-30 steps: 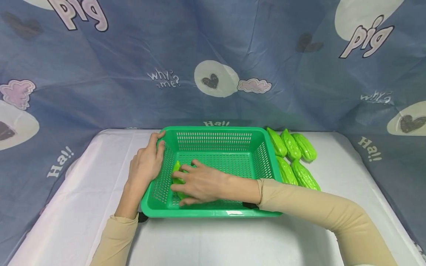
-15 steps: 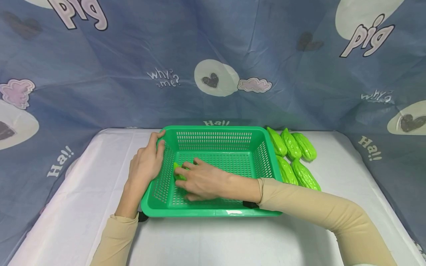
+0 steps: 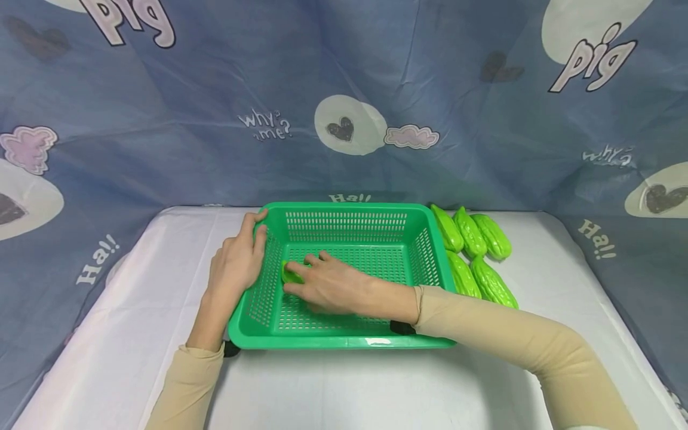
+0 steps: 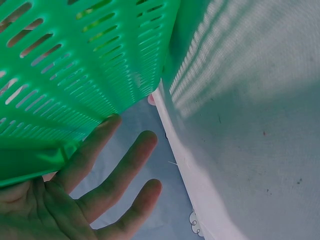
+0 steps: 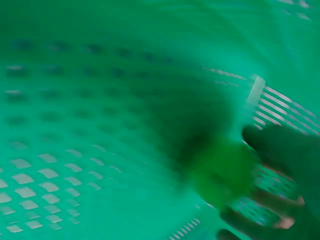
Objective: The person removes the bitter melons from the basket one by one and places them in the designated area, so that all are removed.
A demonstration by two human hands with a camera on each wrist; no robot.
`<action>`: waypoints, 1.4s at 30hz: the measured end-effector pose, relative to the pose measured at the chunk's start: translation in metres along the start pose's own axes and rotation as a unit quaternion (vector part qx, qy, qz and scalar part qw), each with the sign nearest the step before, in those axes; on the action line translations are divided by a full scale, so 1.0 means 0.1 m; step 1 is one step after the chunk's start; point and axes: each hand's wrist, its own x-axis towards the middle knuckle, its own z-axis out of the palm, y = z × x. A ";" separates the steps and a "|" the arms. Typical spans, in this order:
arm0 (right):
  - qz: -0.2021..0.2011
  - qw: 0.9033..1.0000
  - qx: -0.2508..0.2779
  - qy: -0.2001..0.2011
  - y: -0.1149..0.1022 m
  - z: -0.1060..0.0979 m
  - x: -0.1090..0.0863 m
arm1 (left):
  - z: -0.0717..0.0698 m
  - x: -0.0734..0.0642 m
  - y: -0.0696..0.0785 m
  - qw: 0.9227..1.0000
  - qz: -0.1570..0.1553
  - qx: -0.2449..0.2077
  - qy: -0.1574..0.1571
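A green plastic basket [image 3: 322, 343] with slotted walls stands on the table. My left hand [image 3: 236, 257] grips its left rim, the thumb over the inner side; in the left wrist view several fingers [image 4: 120, 177] spread out along the outside of the wall [image 4: 100, 65]. Inside the basket, near its left end, my right hand [image 3: 330, 286] holds a bright green bitter melon [image 3: 292, 274] under curled fingers. Most of the melon is hidden by the hand in the head view. It appears blurred in the right wrist view, with the fingertips [image 5: 255, 137] around it.
Several more bitter melons [image 3: 488, 283] lie on the white-covered table [image 3: 344, 388] right against the basket's right side, some partly behind its rim. A blue printed cloth [image 3: 457, 71] hangs behind the table's far edge.
The right hand has turned, and the melon's near end no longer shows below the fingers; only a short piece shows at the fingertips. The left hand stays on the rim.
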 end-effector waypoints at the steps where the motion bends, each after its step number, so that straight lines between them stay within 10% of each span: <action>1: 0.001 1.000 -0.002 -0.005 0.00 0.01 0.01 | 0.00 0.00 0.00 1.000 0.001 0.000 0.000; 11: 0.004 1.000 -0.015 -0.026 -0.01 0.02 0.02 | 0.00 0.01 0.01 1.000 0.002 0.000 -0.001; 42: 0.060 0.991 0.080 0.087 0.39 -0.47 -0.31 | 0.00 0.01 -0.01 1.000 0.000 0.001 0.004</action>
